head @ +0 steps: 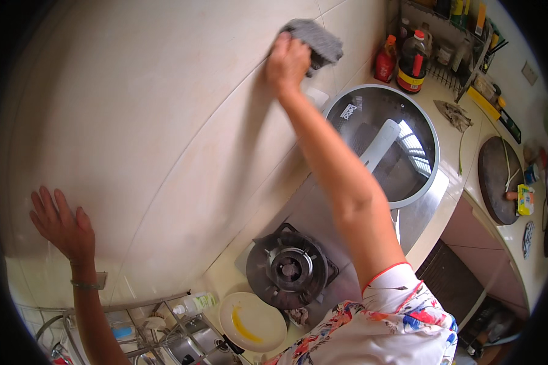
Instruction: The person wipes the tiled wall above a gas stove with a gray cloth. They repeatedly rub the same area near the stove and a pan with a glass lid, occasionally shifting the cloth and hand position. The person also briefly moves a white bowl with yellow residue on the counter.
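My right hand (288, 64) presses a bunched grey cloth (317, 40) against the cream tiled wall (164, 91), above the stove. The cloth sticks out past my fingers and is slightly blurred. Over at the left, my left hand (64, 223) rests flat against the same wall with fingers spread, holding nothing. A bracelet (85, 285) circles that wrist. Beneath my right arm lies a wok with a glass lid (383, 150), partly covered by the forearm. A bare gas burner (288, 269) sits nearer to me on the stove.
A plate (253, 321) with a yellow streak lies beside the burner, near a metal rack (164, 319) and a sink (192, 344). Sauce bottles (411, 61) stand in the far corner by a wire shelf (443, 77). A round chopping board (497, 180) lies on the right counter.
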A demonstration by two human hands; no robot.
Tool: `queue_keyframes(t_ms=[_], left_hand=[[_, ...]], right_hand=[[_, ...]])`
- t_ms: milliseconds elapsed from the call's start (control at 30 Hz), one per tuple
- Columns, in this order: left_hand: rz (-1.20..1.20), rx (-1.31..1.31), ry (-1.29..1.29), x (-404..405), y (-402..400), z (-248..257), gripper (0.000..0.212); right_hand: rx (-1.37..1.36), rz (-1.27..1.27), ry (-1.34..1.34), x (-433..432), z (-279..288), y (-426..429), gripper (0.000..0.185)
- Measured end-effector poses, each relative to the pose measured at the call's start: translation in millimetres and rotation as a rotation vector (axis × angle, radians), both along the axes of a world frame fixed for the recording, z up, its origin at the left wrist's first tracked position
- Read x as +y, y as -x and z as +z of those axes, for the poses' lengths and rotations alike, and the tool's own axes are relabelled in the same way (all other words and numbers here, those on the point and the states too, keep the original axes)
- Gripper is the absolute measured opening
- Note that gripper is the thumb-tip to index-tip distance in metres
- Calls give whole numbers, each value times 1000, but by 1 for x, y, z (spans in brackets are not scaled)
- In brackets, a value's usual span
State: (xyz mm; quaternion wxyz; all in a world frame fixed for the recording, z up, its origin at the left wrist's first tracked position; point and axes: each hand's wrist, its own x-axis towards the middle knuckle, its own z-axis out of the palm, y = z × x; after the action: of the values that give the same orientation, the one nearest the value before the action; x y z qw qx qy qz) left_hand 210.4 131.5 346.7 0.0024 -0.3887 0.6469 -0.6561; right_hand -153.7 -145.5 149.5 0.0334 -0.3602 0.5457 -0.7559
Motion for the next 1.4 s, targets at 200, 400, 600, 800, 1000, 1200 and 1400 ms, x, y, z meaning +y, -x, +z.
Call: queue_keyframes(t_ms=[200, 400, 600, 800, 1000, 1200, 1400], left_hand=[[-74, -2, -7, 0, 6, 0, 50], [-44, 34, -11, -2, 10, 0, 49], [-56, 26, -4, -5, 15, -4, 48], [-67, -7, 7, 3, 11, 0, 46], [-93, -5, 8, 0, 11, 0, 45], [-54, 11, -4, 2, 12, 0, 47], [-69, 10, -10, 4, 15, 0, 46]], right_hand=[[150, 311, 360, 115, -22, -119, 20], [571, 818, 384, 217, -32, -192, 51], [359, 637, 271, 144, -16, -139, 53], [198, 224, 112, 27, 26, -23, 27], [37, -1, -119, -16, 51, 25, 45], [545, 220, 569, 87, 24, -59, 30], [212, 221, 303, 41, 55, 0, 23]])
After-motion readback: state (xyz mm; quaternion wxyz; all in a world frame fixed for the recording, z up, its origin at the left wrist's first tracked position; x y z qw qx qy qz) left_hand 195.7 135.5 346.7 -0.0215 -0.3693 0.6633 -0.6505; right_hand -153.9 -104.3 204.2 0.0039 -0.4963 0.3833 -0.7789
